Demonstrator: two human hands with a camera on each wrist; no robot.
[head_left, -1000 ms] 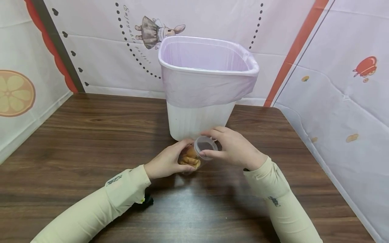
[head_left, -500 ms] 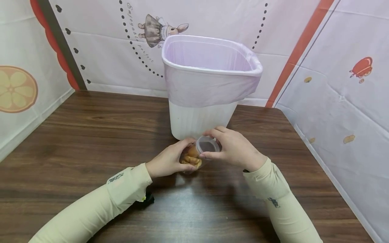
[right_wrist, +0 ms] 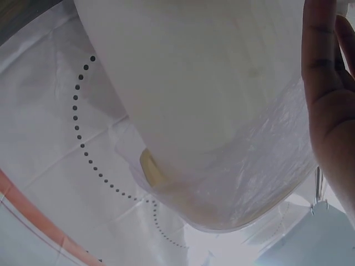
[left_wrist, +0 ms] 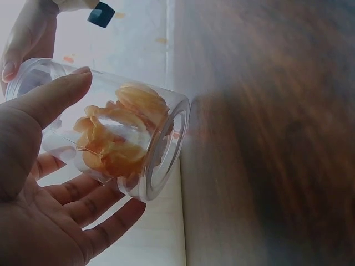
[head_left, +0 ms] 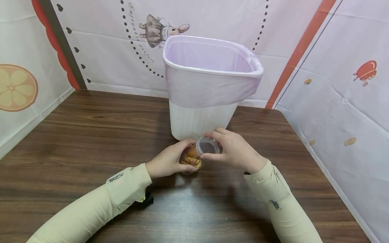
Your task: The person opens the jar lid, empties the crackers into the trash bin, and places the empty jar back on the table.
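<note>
– Clear plastic is being handled here: a jar (left_wrist: 105,91), with golden, crinkled snack pieces (left_wrist: 119,138) gathered towards its base, is tilted over the table (head_left: 100,128), just in front of the white bin (head_left: 200,121). And how is it held?

– By both ends! The body is clasped by the left hand (head_left: 170,160), thumb on one side, fingers curved round the other. The lid (head_left: 208,145) is pinched at its edge by the right hand (head_left: 238,150), parted only enough to span it.

– What has just been changed?

– Hardly anything! Over the last half second the right-hand hold looks to have been adjusted a touch; jar, lid and bin have been left where they were. No gap can be made out under the lid, so little progress can be claimed; whether it has been loosened cannot be told.

– Any writing to be read?

– No brand or label can be made out on jar or bin. On the wall cloth (head_left: 212,17), "Enjoyable perfect" is printed sideways, beside a rabbit (head_left: 155,32).
</note>
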